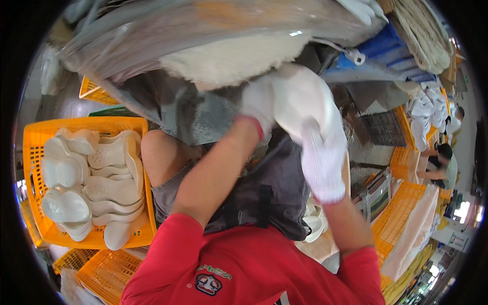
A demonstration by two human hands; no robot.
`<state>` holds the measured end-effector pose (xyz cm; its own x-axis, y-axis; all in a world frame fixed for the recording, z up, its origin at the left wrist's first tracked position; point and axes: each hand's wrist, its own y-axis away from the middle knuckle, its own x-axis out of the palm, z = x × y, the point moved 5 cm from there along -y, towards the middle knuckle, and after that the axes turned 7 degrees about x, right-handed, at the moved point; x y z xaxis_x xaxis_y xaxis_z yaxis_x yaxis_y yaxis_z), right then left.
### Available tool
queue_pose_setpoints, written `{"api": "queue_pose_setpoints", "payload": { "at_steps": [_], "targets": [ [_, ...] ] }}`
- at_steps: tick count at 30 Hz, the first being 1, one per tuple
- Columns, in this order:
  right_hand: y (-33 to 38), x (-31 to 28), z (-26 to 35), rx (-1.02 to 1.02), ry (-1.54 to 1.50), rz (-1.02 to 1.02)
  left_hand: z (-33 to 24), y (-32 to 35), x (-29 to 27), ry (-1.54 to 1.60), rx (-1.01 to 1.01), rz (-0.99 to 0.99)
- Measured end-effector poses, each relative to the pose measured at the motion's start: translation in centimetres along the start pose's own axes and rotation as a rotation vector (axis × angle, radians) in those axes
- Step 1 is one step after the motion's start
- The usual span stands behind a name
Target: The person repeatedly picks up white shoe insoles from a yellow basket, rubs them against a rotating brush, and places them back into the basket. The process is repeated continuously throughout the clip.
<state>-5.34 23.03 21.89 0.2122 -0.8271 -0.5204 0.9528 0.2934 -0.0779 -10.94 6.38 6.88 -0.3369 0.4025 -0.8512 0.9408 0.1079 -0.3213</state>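
Both of my hands wear white knitted gloves with red cuffs. Between them is a smooth, rounded white moulded piece [300,94], whose exact kind I cannot make out. My left hand [257,104], blurred by motion, is closed on the piece's left side. From the right, my right hand [324,160] grips it, with the thumb lying over its lower face. The piece's upper end meets the edge of a fuzzy white buffing wheel [229,58], or lies very close to it. A cloudy plastic-covered hood [168,43] overhangs the wheel.
At my left, an orange crate [137,122] holds several cream wavy moulded pieces [114,188]. White pieces [315,226] lie low beside my right leg. Orange baskets [399,206] stand to the right, where another person [442,165] sits farther off. A blue bin [381,51] is behind.
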Motion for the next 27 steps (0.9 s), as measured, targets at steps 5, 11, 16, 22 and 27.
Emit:
{"api": "queue_pose_setpoints", "payload": {
  "at_steps": [5, 11, 16, 22, 27],
  "targets": [
    [-8.7, 5.4, -3.2, 0.187, -0.276, 0.209, 11.2, 2.9, -0.9, 1.284, -1.032, 0.011],
    [-12.7, 7.5, -4.8, 0.132, -0.012, 0.169, 9.5, 10.1, -11.5, 0.125, -0.639, 0.338],
    [-12.3, 8.3, -3.1, 0.099, 0.177, 0.069, 5.0, 9.3, -6.8, 1.263, -0.564, 0.263],
    [-1.5, 2.6, -0.2, 0.176, 0.049, 0.201, 1.2, 5.8, 0.5, 1.663, -0.767, -0.392],
    [-0.9, 1.6, -1.9, -0.071, 0.032, -0.18, 1.3, 1.7, 3.7, 1.061, -0.846, -0.226]
  ]
}}
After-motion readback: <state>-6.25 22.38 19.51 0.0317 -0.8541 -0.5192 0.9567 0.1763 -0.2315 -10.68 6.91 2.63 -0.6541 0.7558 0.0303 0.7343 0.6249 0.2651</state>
